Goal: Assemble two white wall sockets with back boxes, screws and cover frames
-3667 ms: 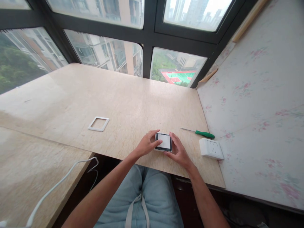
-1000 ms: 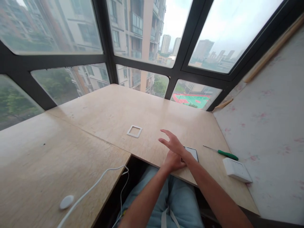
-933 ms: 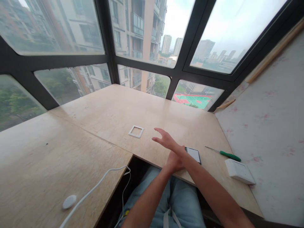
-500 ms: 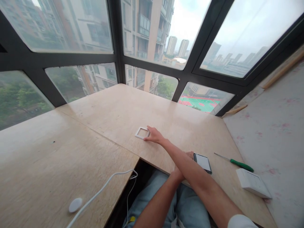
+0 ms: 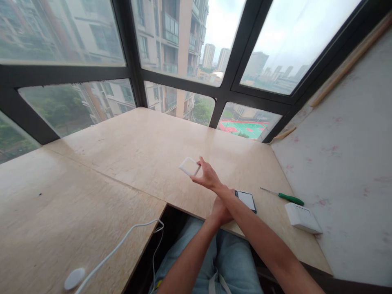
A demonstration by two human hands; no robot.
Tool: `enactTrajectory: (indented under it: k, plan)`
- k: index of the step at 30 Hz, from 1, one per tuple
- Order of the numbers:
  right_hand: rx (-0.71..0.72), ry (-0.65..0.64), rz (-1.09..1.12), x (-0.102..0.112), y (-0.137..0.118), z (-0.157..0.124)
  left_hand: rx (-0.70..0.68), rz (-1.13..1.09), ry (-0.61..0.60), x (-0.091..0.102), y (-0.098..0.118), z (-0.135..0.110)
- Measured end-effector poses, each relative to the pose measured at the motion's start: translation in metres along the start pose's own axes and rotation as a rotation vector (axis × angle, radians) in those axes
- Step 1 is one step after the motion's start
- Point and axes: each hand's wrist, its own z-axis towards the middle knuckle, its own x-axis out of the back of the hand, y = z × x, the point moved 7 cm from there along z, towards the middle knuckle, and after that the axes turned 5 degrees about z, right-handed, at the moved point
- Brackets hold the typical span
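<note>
My right hand (image 5: pixel 208 173) pinches a thin white square frame (image 5: pixel 184 167) by its right side, thumb below and fingers above. The frame looks tilted and raised off the tabletop. Under my right forearm, which crosses over it, lies my left hand (image 5: pixel 221 210) at the table's near edge. Its fingers are hidden behind that forearm. Just right of the crossing, a flat square panel (image 5: pixel 246 201) with a pale face and dark rim rests on the wood; whether my left hand touches it cannot be made out.
A green-handled screwdriver (image 5: pixel 290 199) and a white box (image 5: pixel 303 218) lie at the right near the wall (image 5: pixel 343 163). A white cable (image 5: pixel 122 241) runs across the left tabletop beside a round white disc (image 5: pixel 74 279). Windows border the wooden table (image 5: pixel 147 139).
My right hand has lifted the white frame from the tabletop and drawn it nearer. My left hand has pulled back left under the right forearm. The whole view has shifted to the right.
</note>
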Motion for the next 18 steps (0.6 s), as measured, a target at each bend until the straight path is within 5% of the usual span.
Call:
enactTrajectory:
  k: [6,11,18]
  plan:
    - [-0.155,0.282,0.142,0.08,0.036,-0.072,-0.041,0.016,-0.083,-0.006,-0.001,0.002]
    - [-0.213,0.403,-0.034,0.131,0.045,-0.146,-0.036,0.008,-0.077,-0.007,-0.008,0.001]
    - [-0.288,0.476,-0.249,0.149,0.027,-0.197,-0.055,-0.037,0.124,0.009,0.003,-0.01]
